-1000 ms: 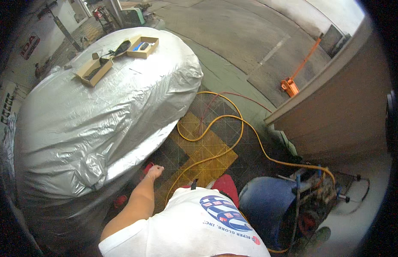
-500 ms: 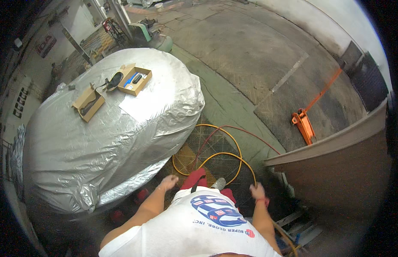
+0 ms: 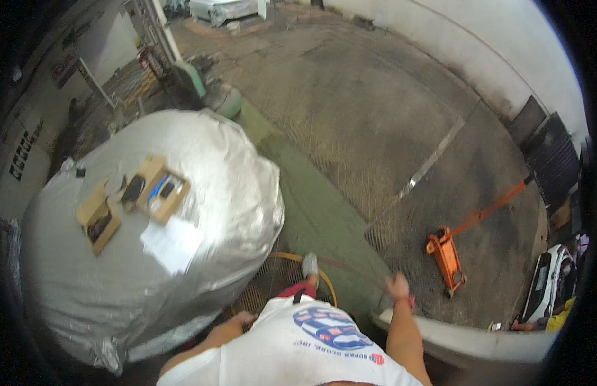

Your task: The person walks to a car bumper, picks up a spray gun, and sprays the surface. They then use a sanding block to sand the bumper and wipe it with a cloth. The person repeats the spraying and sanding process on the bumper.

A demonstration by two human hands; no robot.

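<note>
My left hand is low at my left side beside the silver-covered vehicle, fingers curled and partly hidden; any contents cannot be made out. My right hand is held out at my right over the green floor strip, fingers curled, with nothing clearly visible in it. On the cover lie two open cardboard boxes, a dark item and white paper. A yellow hose loops on the floor near my shoe.
An orange floor jack with a raised handle stands ahead right. A wall edge is close beside my right arm. At far right are a white vehicle part and someone in yellow. A wrapped car is at the back.
My view has swung up and rightward as I step forward. My right hand has come into view and moved outward from the hose; my left hand has dropped lower beside the cover.
</note>
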